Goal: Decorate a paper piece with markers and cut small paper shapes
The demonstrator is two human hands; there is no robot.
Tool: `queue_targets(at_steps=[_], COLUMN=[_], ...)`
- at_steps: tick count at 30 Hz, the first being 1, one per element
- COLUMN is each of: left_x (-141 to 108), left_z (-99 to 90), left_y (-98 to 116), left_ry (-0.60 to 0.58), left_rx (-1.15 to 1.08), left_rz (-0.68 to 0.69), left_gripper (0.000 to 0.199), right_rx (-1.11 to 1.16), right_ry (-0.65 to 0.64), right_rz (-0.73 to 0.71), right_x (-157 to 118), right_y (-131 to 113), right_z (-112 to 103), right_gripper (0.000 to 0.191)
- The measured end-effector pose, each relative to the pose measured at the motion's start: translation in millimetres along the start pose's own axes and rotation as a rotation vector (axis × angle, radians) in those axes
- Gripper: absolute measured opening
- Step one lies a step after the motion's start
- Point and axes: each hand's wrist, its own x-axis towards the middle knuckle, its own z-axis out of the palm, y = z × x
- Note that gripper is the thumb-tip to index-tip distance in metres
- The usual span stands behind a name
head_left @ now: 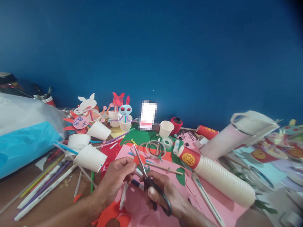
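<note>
My left hand (121,175) pinches a small round piece of orange-red paper (139,160) between thumb and fingers. Black-handled scissors (154,188) sit in my right hand (167,189), with the thumb and fingers around the handles. Their blades point up and away, slightly apart, and lie against the orange-red paper. Whether the blades are cutting into it I cannot tell. Below both hands spreads a pink paper sheet (146,217). A red-orange sheet with a round hole (101,226) lies at its lower left.
A long stack of paper cups (224,180) lies at right beside a white cutter knife (207,199) and a pitcher (230,136). Loose white cups (90,158), markers (44,193) and paper-cup figures (125,114) occupy the left. Behind stands a blue wall (148,43).
</note>
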Motion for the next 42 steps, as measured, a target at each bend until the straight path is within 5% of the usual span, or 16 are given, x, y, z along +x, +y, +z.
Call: queue_targets(at_steps=[42], left_x=[4.0], left_z=[-2.0], left_y=[4.7], left_ry=[-0.097], left_rx=[-0.008], left_rz=[-0.033], left_gripper=[0.023], right_rx=[-0.024], right_ry=[0.079], right_rz=[0.069], right_x=[0.3], right_y=[-7.2], right_z=[3.8], right_gripper=[0.045])
